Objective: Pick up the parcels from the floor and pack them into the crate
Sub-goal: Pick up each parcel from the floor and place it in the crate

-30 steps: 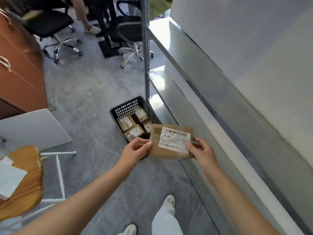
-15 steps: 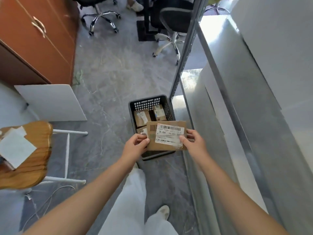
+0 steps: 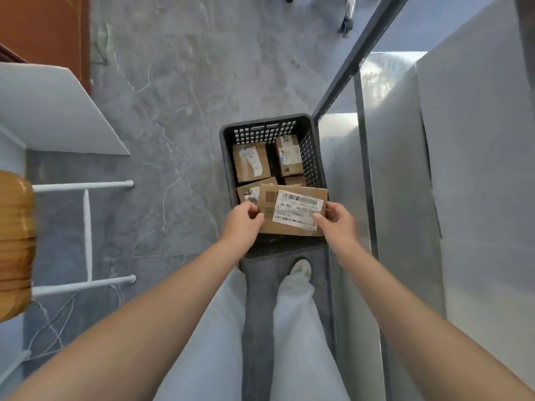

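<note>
Approx. 4 small parcels (image 3: 251,162) are already in the black crate (image 3: 266,118). 2 sit side by side at the far end of the crate. 2 more lie nearer the middle, partly hidden, so I can't count them for sure.

1 flat parcel (image 3: 292,212) w/ a white label isn't in yet. It's held up flat over the near end of the crate, not touching it as far as I can see. The left hand (image 3: 241,224) pinches its left edge, fingers curled under, thumb on top. The right hand (image 3: 337,224) pinches its right edge the same way, thumb on the label.

I think the job is mostly done. What's left for this one: lower it into the crate and let go w/ both hands.

The floor (image 3: 173,111) left of the crate and beyond it shows no other parcels. This may be the last one, but I can't see the floor behind the person, so can't tell.
</note>
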{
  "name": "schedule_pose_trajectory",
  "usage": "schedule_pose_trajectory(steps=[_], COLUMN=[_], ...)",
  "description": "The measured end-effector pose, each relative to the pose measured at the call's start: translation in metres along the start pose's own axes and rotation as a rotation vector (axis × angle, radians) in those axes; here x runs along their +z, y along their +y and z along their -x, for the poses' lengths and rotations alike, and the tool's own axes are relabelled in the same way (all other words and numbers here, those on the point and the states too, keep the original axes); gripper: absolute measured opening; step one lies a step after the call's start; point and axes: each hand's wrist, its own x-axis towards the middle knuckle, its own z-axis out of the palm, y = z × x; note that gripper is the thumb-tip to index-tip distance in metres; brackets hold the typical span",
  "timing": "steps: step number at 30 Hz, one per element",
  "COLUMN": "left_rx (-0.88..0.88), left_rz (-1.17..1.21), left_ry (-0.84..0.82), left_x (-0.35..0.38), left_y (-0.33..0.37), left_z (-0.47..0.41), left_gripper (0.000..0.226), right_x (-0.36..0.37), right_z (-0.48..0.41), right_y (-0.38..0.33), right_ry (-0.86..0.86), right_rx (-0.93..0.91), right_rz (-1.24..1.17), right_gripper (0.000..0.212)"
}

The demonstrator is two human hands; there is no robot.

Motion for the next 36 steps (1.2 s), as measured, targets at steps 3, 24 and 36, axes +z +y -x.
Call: schedule_pose_trajectory(steps=[3,24,36], left_rx=[-0.068,-0.525,-0.66], left_rz=[-0.004,-0.03,-0.037], left_ry=[0.007,0.122,0.145], left_x=[0.03,0.213,0.237], left_y=[-0.027,-0.21,-0.218], left_z=[-0.041,-0.212,-0.227], left_gripper=[0.007,0.03,0.07], right_x=[0.012,0.144,0.196], right_z=[-0.055,-0.264,-0.299], right_y=[0.025,0.224,0.221], right_ry=[-0.055,-0.273,-0.586], right_rx=[0.009,0.212,0.148], right_rz=[0.1,0.284,0.557], right_gripper=[0.028,0.031,0.036])
